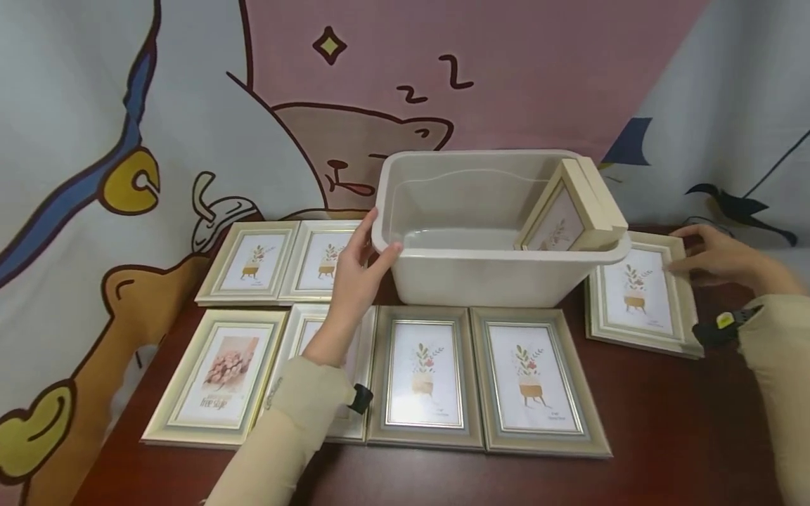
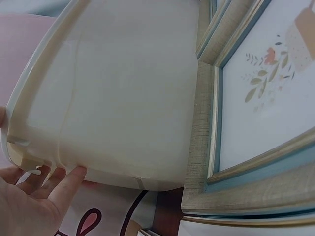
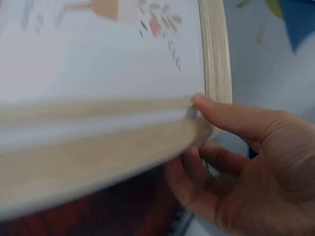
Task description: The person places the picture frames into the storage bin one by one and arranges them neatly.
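In the head view my left hand grips the near left corner of a white plastic bin, with the thumb over the rim. The left wrist view shows those fingers against the outside of the bin wall. Cream picture frames lean inside the bin at its right end. Right of the bin, my right hand pinches a cream picture frame by its far right corner. From the right wrist, the thumb lies on top of the frame's border and the other fingers curl below, the near edge blurred.
Several picture frames lie on the dark red table: two greenish-beige ones in front of the bin, a flower-photo frame and a white-edged frame further left, two light frames behind. A printed curtain hangs behind.
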`<state>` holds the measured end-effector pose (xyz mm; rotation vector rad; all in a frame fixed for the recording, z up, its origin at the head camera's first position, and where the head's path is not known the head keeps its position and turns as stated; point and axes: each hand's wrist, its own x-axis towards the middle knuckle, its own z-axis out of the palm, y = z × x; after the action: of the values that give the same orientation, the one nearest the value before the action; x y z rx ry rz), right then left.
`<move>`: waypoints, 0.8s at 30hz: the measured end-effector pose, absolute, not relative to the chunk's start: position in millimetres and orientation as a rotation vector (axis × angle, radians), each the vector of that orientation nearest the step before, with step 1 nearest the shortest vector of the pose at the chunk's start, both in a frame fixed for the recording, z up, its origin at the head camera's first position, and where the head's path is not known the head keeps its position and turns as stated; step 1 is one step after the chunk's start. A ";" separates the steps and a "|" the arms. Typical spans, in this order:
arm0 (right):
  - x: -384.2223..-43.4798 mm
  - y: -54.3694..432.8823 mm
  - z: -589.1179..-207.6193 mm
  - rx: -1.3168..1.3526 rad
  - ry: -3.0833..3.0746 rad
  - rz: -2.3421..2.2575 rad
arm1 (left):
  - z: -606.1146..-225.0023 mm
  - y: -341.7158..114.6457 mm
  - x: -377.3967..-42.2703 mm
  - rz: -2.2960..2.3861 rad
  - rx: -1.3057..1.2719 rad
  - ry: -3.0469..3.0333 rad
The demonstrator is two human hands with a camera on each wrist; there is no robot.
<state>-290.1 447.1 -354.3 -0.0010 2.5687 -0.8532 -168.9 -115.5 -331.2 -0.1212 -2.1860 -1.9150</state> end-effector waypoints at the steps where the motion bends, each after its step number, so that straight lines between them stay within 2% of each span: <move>1: -286.1 449.1 -353.6 0.001 2.581 -0.880 | -331.1 -116.3 -168.5 -1.911 -0.118 -2.186; 10: -255.3 460.0 -351.1 -0.057 2.705 -1.094 | -328.5 -120.0 -165.2 -1.893 -0.092 -2.208; 24: -198.4 460.7 -323.7 0.037 2.912 -1.409 | -329.4 -110.9 -164.5 -1.912 -0.081 -2.225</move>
<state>-198.4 460.7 -323.7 0.0367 2.9125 -1.4091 -164.5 -110.9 -329.4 -0.0808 -2.2250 -1.9117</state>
